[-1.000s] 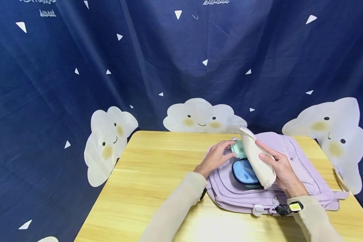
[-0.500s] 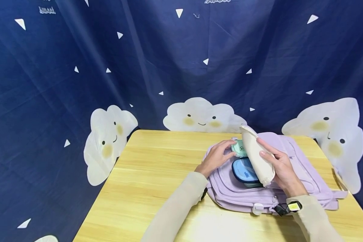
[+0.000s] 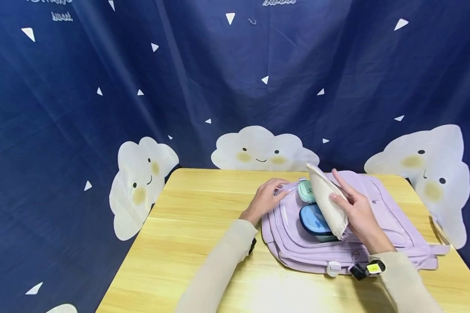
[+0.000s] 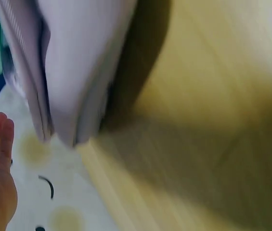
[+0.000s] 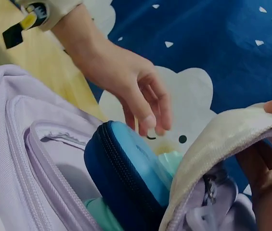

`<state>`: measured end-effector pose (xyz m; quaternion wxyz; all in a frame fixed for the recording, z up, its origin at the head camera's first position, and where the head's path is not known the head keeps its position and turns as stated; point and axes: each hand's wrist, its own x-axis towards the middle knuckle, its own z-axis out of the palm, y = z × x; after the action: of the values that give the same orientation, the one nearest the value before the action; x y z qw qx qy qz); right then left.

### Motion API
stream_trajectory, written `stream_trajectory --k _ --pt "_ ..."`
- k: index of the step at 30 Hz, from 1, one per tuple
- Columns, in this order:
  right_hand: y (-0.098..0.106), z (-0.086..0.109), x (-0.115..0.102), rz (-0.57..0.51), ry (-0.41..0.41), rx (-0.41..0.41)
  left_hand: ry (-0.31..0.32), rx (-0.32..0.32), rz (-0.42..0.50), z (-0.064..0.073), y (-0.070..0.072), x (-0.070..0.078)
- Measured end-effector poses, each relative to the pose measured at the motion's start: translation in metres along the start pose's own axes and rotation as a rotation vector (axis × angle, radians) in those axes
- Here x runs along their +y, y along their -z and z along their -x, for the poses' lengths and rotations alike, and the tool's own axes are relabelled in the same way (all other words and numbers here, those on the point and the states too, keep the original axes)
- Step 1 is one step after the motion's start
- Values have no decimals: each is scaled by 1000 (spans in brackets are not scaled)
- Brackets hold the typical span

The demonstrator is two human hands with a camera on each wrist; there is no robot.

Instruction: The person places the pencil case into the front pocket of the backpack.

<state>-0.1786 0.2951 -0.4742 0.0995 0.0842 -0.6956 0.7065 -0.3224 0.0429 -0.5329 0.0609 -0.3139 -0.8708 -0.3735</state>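
A lilac backpack lies on the table with a pocket unzipped. My right hand grips that pocket's cream-lined flap between thumb and fingers and holds it raised; in the right wrist view the flap's edge curves across the lower right. Beside the flap sits a blue zippered case, also large in the right wrist view. A small mint-green box is behind it, and something teal shows beneath. Near the backpack's left edge, my left hand holds nothing, its fingers loosely bent.
The wooden table extends left of the backpack. Behind it hangs a dark blue curtain with white clouds and triangles. A white buckle sits on the backpack's near edge, and straps lie at its right.
My left hand has come away from the mint-green box and moved left to the backpack's edge. The flap has shifted slightly left, with my right hand still gripping it.
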Motion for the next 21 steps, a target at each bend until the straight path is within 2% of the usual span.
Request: stream_trajectory --k 4,9,11,14,16,21 --pt "-6 -2 -7 256 -11 -15 45 25 -6 -1 20 -9" --pt "-12 -5 -13 465 -2 -52 56 63 -26 -6 44 -16" --pt "-15 -6 -14 555 10 -50 54 77 -40 -8 54 -19" --pt "-21 -9 -13 694 70 -69 67 87 -74 -11 69 -23" --pt "-28 -11 -12 767 106 -102 73 98 -105 -14 79 -25" --pt "-42 -16 -4 885 163 -256 88 120 -168 -22 99 -24"
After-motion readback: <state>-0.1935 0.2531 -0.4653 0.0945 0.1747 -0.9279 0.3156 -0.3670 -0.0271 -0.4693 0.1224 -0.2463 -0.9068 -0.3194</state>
